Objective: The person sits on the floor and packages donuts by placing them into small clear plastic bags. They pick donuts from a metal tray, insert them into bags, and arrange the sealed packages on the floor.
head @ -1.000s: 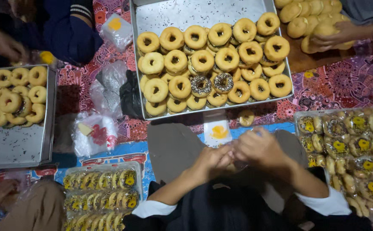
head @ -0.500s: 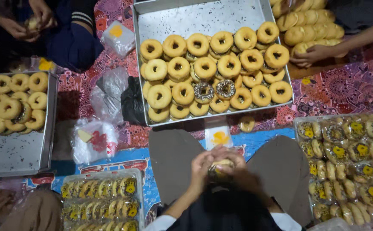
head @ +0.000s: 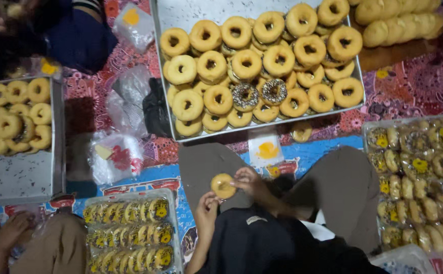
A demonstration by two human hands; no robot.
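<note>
Floor cover: we see a patterned mat (head: 409, 91), red and blue.
Ahead of us: a metal tray (head: 181, 10) piled with ring donuts.
Left: a second metal tray (head: 13, 177), half bare.
On the mat: clear boxes of packed donuts (head: 130, 233), more packs (head: 419, 177), crumpled plastic bags (head: 125, 96), one loose donut (head: 301, 132).

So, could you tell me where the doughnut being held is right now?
In the head view the plain doughnut sits low and centre, between the left hand and right hand, below the big metal tray.
</note>
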